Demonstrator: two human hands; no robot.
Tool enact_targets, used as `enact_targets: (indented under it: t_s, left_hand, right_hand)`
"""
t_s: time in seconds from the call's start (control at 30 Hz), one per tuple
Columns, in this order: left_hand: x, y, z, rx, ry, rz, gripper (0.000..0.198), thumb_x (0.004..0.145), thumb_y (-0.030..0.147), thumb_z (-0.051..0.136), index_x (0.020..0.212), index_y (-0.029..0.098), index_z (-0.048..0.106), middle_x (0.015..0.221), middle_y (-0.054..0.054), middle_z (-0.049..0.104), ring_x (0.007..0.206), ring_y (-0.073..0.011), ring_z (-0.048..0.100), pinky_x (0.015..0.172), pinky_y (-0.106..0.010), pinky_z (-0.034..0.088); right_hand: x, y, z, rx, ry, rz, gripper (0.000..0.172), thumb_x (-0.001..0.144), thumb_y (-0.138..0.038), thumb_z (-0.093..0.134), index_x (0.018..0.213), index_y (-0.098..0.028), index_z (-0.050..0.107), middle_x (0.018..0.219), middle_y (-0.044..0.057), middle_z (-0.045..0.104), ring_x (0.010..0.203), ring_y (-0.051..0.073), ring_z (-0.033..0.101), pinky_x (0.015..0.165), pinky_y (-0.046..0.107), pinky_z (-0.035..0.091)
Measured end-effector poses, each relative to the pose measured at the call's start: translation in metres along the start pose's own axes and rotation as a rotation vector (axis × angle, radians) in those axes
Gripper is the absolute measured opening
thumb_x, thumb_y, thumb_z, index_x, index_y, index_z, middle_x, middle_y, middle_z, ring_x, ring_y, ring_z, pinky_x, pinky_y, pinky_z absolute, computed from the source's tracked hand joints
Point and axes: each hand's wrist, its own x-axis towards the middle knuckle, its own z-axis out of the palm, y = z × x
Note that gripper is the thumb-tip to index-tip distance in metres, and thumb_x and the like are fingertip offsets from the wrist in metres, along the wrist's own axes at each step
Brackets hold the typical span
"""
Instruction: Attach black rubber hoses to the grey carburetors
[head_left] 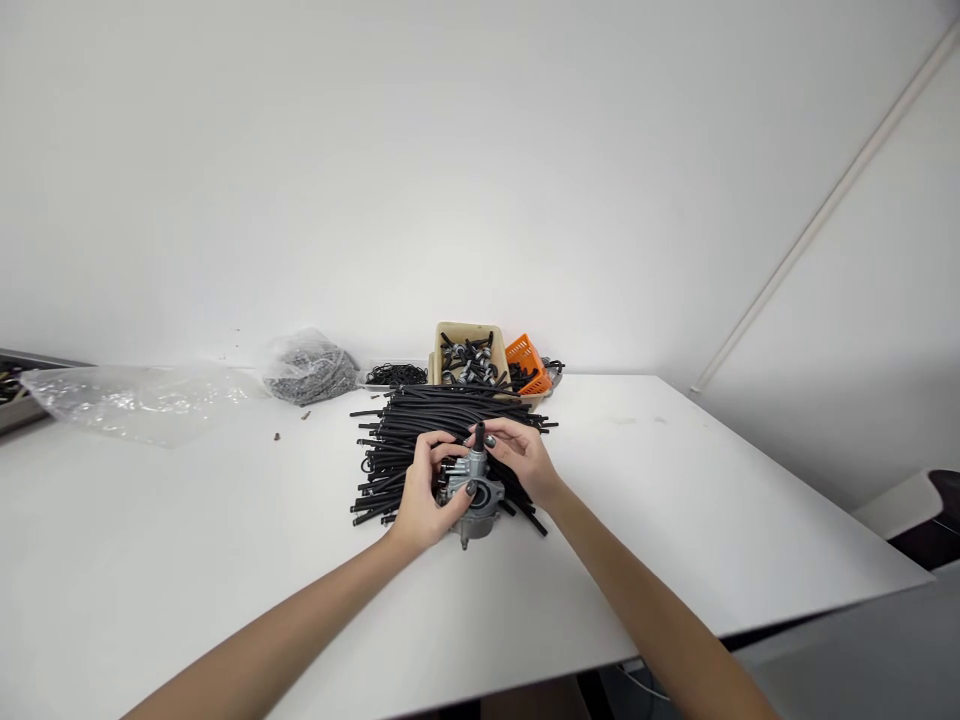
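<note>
Aluminium carburetor (471, 497), one: body clamped in left hand (426, 492); right hand (523, 457) pinched its upright black tube (478, 436); loose black hoses (420, 430) lay just beyond both hands.

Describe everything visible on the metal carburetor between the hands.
The carburetor has a grey cast-metal body and is held upright over a pile of black rubber hoses by the left hand and right hand. A short black tube stands on top, and a small metal nipple points down from its base.
</note>
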Motion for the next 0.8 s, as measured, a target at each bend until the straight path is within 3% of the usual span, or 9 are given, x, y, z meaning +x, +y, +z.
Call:
enact_targets:
  t_s: [0.23,0.47,0.6,0.7,0.8]
  left_hand:
    - [0.000,-0.001,-0.002,0.018,0.076,-0.013,0.053,0.080,0.046,0.065,0.116,0.021,0.035,0.100,-0.007,0.061,0.094,-0.0221,0.056,0.084,-0.032,0.041]
    - [0.003,-0.001,0.000,-0.038,0.119,-0.029,0.054,0.079,0.047,0.067,0.116,0.021,0.036,0.100,-0.007,0.060,0.096,-0.0226,0.056,0.087,-0.033,0.040]
    - [0.006,0.002,-0.001,-0.061,0.176,-0.021,0.055,0.078,0.050,0.067,0.114,0.020,0.038,0.099,-0.008,0.058,0.097,-0.0234,0.055,0.086,-0.033,0.040]
    - [0.009,0.002,-0.004,-0.076,0.249,-0.013,0.056,0.076,0.052,0.068,0.113,0.021,0.039,0.101,-0.008,0.055,0.098,-0.0235,0.054,0.082,-0.031,0.042]
    - [0.011,0.003,-0.006,-0.088,0.306,-0.002,0.056,0.076,0.054,0.067,0.113,0.021,0.039,0.098,-0.007,0.055,0.094,-0.0226,0.055,0.078,-0.030,0.042]
  right_hand:
    - [-0.005,-0.002,0.012,0.016,-0.084,0.002,0.036,0.084,-0.041,0.063,0.110,-0.017,0.061,0.097,0.009,0.068,0.098,0.021,0.064,0.089,0.035,0.050]
    - [-0.009,-0.003,0.018,0.151,-0.169,0.025,0.054,0.084,-0.047,0.062,0.127,-0.015,0.050,0.106,0.011,0.066,0.103,0.023,0.062,0.091,0.036,0.049]
    - [-0.011,0.002,0.023,0.074,-0.178,-0.030,0.077,0.079,-0.048,0.068,0.141,-0.016,0.035,0.135,0.017,0.050,0.127,0.026,0.047,0.106,0.041,0.037]
    - [-0.012,0.007,0.025,0.016,-0.127,-0.099,0.081,0.081,-0.046,0.067,0.145,-0.019,0.026,0.147,0.016,0.036,0.137,0.025,0.035,0.112,0.042,0.029]
    - [-0.015,0.011,0.028,-0.197,-0.101,-0.171,0.078,0.082,-0.039,0.067,0.146,-0.021,0.025,0.148,0.013,0.034,0.139,0.023,0.031,0.115,0.040,0.025]
